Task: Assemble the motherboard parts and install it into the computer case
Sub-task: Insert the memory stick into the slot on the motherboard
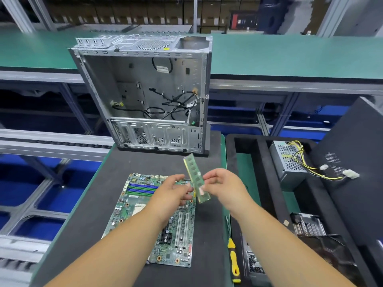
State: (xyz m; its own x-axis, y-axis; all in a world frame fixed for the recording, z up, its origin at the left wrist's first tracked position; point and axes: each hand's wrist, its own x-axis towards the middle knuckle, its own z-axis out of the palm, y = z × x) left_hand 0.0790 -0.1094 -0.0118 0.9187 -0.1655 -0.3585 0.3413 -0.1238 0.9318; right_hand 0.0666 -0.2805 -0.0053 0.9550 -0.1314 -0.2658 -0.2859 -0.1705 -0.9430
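Note:
A green motherboard lies flat on the dark mat, its blue and green memory slots near the far left end. Above its far right corner, a green RAM stick is held nearly upright and tilted. My right hand pinches the stick's lower half. My left hand reaches in from the left, its fingertips at the stick's lower end. The open, empty computer case lies on its side beyond the board, loose black cables inside it.
A yellow-handled screwdriver lies on the mat's right edge. A black foam tray to the right holds a grey power supply with yellow wires and a finned heatsink. A dark case panel leans at far right. Conveyor rails run on the left.

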